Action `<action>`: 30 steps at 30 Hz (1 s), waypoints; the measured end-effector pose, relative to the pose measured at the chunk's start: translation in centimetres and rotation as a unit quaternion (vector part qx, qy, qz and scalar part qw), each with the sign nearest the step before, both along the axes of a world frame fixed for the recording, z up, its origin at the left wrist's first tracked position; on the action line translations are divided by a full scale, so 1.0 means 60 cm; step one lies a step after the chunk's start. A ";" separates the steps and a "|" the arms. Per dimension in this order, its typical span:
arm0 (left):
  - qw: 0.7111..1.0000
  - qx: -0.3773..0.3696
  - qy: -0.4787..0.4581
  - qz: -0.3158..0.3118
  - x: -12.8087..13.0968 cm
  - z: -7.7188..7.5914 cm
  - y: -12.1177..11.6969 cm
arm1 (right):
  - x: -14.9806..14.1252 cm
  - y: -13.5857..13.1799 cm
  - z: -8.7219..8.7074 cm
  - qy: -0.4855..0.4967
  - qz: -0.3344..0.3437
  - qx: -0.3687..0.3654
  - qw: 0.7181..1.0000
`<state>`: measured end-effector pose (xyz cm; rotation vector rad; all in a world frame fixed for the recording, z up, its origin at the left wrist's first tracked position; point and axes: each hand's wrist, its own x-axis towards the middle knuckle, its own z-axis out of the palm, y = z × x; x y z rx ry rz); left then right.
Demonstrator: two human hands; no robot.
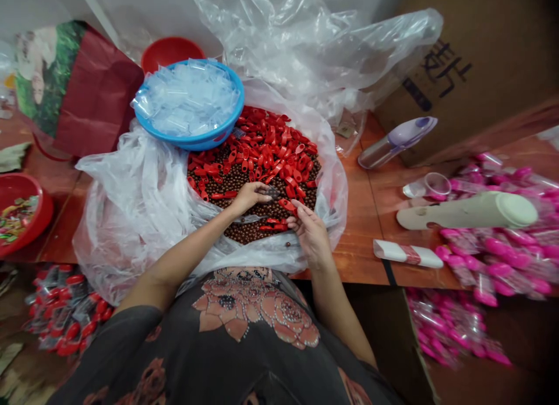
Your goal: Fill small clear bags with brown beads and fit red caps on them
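Observation:
My left hand (252,198) is closed, pinching a small clear plastic case (273,192) that looks dark, perhaps from brown balls inside. Close by on the right, my right hand (311,231) grips a small red plastic cap (287,205) between thumb and fingers. The case and the cap are apart. Both hands are over a plastic-lined heap of brown balls (242,233), strewn with many loose red caps (266,146). A blue basin (198,140) of clear plastic cases (192,96) rests at the heap's back left edge.
Crumpled clear bags (297,44) lie behind the heap. On the right are a lilac-capped bottle (397,140), a pale green cylinder (463,212), pink-capped tubes (510,248) and a cardboard box (489,61). A red bowl (41,213) and maroon bag (96,93) stand left.

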<state>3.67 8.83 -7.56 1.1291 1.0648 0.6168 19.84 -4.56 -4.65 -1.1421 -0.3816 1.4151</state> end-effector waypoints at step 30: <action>0.989 -0.062 -0.132 -0.020 -0.047 0.092 -0.084 | -0.023 0.013 0.017 0.006 0.010 0.014 1.000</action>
